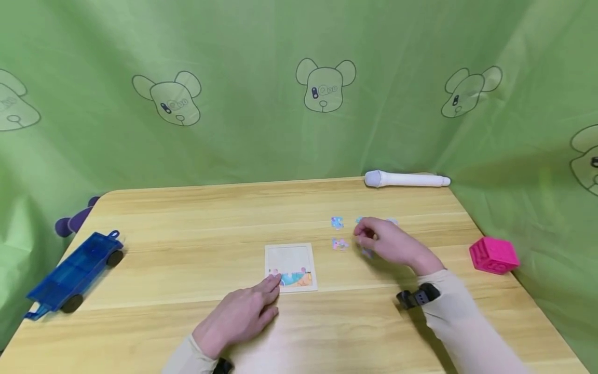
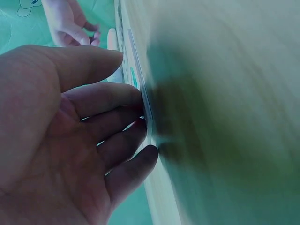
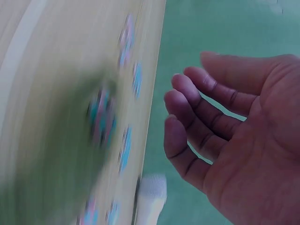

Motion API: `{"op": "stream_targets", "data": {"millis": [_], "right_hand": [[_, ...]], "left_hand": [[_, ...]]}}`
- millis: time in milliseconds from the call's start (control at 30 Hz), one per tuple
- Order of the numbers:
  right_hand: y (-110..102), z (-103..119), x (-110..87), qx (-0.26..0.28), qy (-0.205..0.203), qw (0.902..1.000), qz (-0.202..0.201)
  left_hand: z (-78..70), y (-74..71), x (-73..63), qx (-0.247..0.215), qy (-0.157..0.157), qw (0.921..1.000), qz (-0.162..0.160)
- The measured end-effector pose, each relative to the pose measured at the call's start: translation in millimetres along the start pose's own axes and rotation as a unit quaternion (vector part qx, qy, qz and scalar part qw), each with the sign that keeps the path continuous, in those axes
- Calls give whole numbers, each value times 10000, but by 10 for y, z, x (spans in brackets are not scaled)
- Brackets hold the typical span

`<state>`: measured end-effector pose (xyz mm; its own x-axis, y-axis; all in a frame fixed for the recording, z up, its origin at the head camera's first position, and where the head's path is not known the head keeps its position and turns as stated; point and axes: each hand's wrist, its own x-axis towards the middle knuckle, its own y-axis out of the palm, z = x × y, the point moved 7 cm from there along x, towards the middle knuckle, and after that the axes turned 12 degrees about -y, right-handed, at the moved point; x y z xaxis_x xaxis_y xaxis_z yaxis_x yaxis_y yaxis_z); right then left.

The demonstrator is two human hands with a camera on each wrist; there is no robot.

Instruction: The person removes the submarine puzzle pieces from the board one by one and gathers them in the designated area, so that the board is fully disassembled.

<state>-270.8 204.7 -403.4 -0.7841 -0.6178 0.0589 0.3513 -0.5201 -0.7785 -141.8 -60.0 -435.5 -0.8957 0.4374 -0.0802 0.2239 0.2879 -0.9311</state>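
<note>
A small square puzzle tray [image 1: 314, 265] lies flat on the wooden table, with colourful puzzle pieces [image 1: 296, 279] fitted along its near side. My left hand [image 1: 243, 316] rests its fingertips on the tray's near left corner; the left wrist view has these fingers [image 2: 117, 96] extended against the tray's edge. Further right, my right hand [image 1: 390, 243] hovers above loose puzzle pieces [image 1: 340, 244], partly covering them. Seen from the right wrist, its fingers [image 3: 183, 101] curve loosely with nothing between them, apart from a blurred piece [image 3: 101, 117] on the table.
At the back right lies a white toy microphone [image 1: 411, 179]. A pink block [image 1: 493, 255] sits by the right edge. On the left are a blue toy trailer [image 1: 77, 270] and a purple object [image 1: 77, 219] at the table edge. Green curtain [image 1: 252, 119] surrounds the table.
</note>
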Motion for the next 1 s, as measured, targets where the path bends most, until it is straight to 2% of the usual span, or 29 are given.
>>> {"op": "stream_targets", "data": {"millis": [233, 433, 700, 1000], "right_hand": [[408, 402, 326, -251, -677, 9961, 502], [744, 707, 494, -230, -970, 9916, 819], [1082, 959, 601, -285, -992, 9901, 948], [1239, 987, 623, -475, -909, 9901, 963]], "left_hand": [[7, 2, 12, -69, 6, 10000, -8], [12, 9, 16, -5, 14, 10000, -65], [3, -9, 18, 29, 7, 9999, -114], [-7, -27, 5, -71, 80, 9997, -208]]}}
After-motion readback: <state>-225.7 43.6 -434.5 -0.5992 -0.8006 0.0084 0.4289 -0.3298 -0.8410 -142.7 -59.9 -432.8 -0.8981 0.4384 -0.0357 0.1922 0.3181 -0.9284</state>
